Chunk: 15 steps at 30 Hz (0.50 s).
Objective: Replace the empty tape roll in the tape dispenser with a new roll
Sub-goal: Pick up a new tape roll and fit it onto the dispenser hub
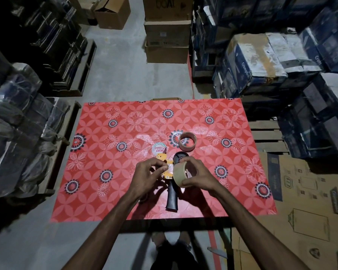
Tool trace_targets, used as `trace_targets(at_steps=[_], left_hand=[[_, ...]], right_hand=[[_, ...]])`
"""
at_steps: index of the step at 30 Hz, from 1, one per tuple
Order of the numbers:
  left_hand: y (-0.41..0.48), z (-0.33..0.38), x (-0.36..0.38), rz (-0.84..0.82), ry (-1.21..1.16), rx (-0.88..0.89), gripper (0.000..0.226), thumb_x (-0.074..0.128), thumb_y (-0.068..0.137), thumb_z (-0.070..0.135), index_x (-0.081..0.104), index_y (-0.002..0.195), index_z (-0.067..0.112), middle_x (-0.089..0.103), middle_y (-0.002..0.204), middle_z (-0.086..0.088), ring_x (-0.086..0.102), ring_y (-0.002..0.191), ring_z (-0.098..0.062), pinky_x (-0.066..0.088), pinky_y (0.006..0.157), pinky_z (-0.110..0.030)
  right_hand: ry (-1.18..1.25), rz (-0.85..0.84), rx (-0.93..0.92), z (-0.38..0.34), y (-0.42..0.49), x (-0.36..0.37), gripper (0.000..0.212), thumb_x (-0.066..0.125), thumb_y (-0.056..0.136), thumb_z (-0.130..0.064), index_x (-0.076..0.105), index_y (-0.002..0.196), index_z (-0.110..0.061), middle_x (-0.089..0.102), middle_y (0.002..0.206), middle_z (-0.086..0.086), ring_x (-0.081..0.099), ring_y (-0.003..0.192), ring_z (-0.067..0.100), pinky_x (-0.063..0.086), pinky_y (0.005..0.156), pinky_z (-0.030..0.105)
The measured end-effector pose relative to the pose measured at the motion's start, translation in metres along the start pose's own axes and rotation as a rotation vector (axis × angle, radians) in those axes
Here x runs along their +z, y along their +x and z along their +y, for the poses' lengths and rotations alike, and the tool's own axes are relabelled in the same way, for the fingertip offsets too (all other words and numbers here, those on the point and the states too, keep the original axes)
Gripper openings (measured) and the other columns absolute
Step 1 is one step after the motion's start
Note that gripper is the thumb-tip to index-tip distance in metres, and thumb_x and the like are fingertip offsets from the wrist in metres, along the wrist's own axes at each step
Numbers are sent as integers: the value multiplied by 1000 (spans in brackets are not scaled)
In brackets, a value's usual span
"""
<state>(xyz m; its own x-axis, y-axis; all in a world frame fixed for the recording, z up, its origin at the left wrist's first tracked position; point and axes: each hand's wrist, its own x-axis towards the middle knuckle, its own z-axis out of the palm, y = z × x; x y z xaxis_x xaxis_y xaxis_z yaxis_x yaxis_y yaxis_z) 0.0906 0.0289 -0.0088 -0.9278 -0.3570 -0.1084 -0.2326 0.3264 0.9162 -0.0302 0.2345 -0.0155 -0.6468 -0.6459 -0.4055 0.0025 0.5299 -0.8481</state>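
Note:
A tape dispenser (171,197) with a black handle and orange frame lies on the red flowered table (109,191), handle toward me. My right hand (198,175) grips a new tan tape roll (179,175) on edge just above the dispenser's right side. My left hand (149,175) pinches the loose tape end drawn from that roll, over the orange frame. The dispenser's black spool hub (180,156) shows bare behind the roll. An empty brown cardboard core (187,141) stands on the table farther back.
A round label disc (160,149) and clear wrapping (142,140) lie just behind the dispenser. Stacked cartons and wrapped bundles surround the table on the left, back and right. Flattened cardboard (304,211) covers the floor at the right.

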Motion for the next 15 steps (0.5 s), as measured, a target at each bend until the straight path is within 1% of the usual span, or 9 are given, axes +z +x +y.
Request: trace_targets(at_steps=[2, 3, 5, 6, 7, 8, 10, 12, 15], left_hand=[[-1, 0, 0, 6, 6, 1, 3, 78, 93, 20, 81, 93, 20, 78, 91, 8, 73, 90, -13, 55, 78, -31], [-1, 0, 0, 7, 11, 1, 2, 78, 93, 20, 80, 93, 20, 78, 91, 8, 73, 90, -13, 54, 78, -30], [-1, -2, 0, 9, 9, -13, 2, 78, 92, 20, 80, 93, 20, 78, 92, 8, 73, 91, -13, 53, 77, -28], [-1, -3, -1, 14, 5, -17, 2, 78, 93, 21, 80, 93, 21, 78, 92, 8, 73, 91, -12, 52, 78, -28], [-1, -3, -1, 25, 2, -17, 3, 78, 93, 22, 81, 93, 21, 78, 92, 8, 73, 91, -12, 53, 78, -28], [-1, -3, -1, 41, 2, -15, 3, 78, 93, 22, 81, 94, 20, 79, 92, 8, 73, 91, -12, 53, 79, -28], [-1, -3, -2, 74, 5, -11, 4, 78, 93, 22, 81, 94, 20, 79, 91, 9, 74, 91, -11, 52, 78, -25], [-2, -4, -2, 87, 7, -10, 4, 78, 92, 21, 81, 94, 21, 79, 90, 10, 74, 90, -11, 51, 77, -22], [-2, -8, 0, 85, -18, -14, 4, 79, 92, 21, 82, 94, 20, 79, 90, 8, 75, 89, -13, 57, 78, -27]], right_hand=[[12, 62, -2, -1, 3, 3, 59, 90, 61, -16, 66, 112, -33, 55, 125, 9, 62, 109, 19, 55, 86, 31], [-5, 81, 3, -2, 4, 4, 59, 93, 63, -16, 67, 113, -29, 55, 124, 7, 63, 106, 16, 55, 87, 28], [-80, 96, 6, -5, 4, 5, 62, 95, 66, -14, 64, 120, -25, 52, 124, 4, 58, 99, 3, 50, 77, 8], [-113, 101, 1, -6, 5, 4, 66, 94, 67, -14, 62, 124, -25, 50, 124, 2, 57, 99, 4, 45, 72, 4], [-138, 112, -5, -6, 6, 4, 72, 95, 67, -16, 59, 128, -25, 50, 125, 1, 57, 101, 9, 43, 72, 6], [-152, 126, -11, -5, 7, 4, 78, 96, 66, -20, 55, 132, -24, 50, 124, -2, 54, 105, 13, 43, 75, 13], [-158, 167, -7, -6, 8, 2, 87, 97, 64, -25, 50, 137, -21, 49, 122, -6, 51, 110, 14, 41, 82, 25], [-172, 203, -6, -4, 10, 0, 90, 98, 63, -29, 49, 138, -19, 50, 124, -7, 48, 112, 13, 39, 87, 26], [-206, 199, -9, -3, 12, -4, 99, 99, 61, -33, 48, 144, -20, 53, 133, 0, 50, 118, 18, 38, 90, 27]])
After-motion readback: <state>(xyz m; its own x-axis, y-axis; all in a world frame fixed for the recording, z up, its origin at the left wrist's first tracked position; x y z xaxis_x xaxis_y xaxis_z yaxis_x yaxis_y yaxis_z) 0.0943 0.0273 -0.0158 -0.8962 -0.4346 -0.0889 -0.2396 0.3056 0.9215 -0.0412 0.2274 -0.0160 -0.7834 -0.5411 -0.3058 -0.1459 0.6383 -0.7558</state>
